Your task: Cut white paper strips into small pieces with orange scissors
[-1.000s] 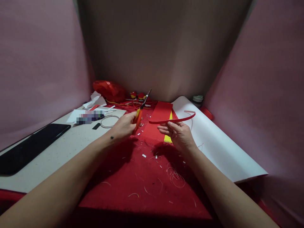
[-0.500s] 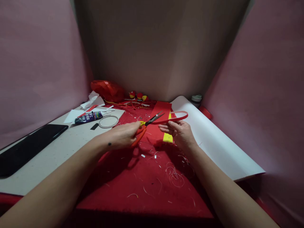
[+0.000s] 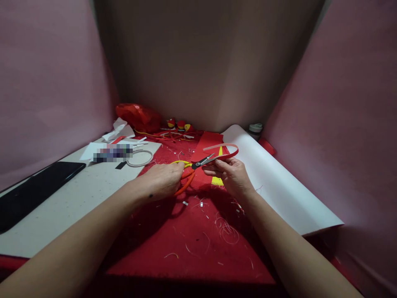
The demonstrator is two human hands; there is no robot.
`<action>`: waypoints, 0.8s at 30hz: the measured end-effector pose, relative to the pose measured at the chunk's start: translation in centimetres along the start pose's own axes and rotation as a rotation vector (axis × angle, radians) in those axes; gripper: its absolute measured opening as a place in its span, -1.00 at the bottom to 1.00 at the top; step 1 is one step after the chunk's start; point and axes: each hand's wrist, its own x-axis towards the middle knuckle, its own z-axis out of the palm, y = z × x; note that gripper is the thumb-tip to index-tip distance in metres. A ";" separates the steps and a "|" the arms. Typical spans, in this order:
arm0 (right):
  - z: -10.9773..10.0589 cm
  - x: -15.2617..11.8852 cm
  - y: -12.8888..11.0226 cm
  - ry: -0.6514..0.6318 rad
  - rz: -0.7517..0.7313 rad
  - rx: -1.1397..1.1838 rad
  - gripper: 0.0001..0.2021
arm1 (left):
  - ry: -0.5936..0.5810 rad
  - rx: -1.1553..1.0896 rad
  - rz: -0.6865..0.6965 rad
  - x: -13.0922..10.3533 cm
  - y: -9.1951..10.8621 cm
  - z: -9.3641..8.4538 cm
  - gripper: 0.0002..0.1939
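My left hand [image 3: 167,179] is closed round the handles of a pair of scissors [image 3: 197,165] with one yellow and one orange loop. Their blades point right and lie along a narrow red strip [image 3: 228,156], close to my other hand. That strip curls into a loop, with its pale inner side and free end showing. My right hand [image 3: 231,173] pinches the strip between thumb and fingers. Below both hands lie a ribbed red sheet [image 3: 203,182] and a yellow piece [image 3: 217,181]. Whether the blades touch the strip I cannot tell.
On the left, a pale board [image 3: 58,207] bears a black phone-like slab [image 3: 40,190], a grey ring [image 3: 139,158] and a blurred tube [image 3: 113,153]. White sheet [image 3: 279,186] lies right. Behind are a red plastic bag [image 3: 138,117] and small red-yellow figures [image 3: 180,124]. Thread scraps [image 3: 228,231] litter the red cloth.
The scissors have moved slightly right, and their blades have come closer together. The strip's end, earlier at the blades, now hangs free above them in a looser curl.
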 end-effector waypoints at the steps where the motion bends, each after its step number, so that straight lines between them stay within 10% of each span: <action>1: 0.0 0.0 0.0 -0.012 0.001 -0.002 -0.86 | 0.001 0.040 0.008 0.0 0.0 0.0 -0.71; 24: 0.2 -0.2 -0.1 0.029 0.031 0.034 -0.90 | -0.036 0.171 0.054 0.2 0.3 -1.1 -0.58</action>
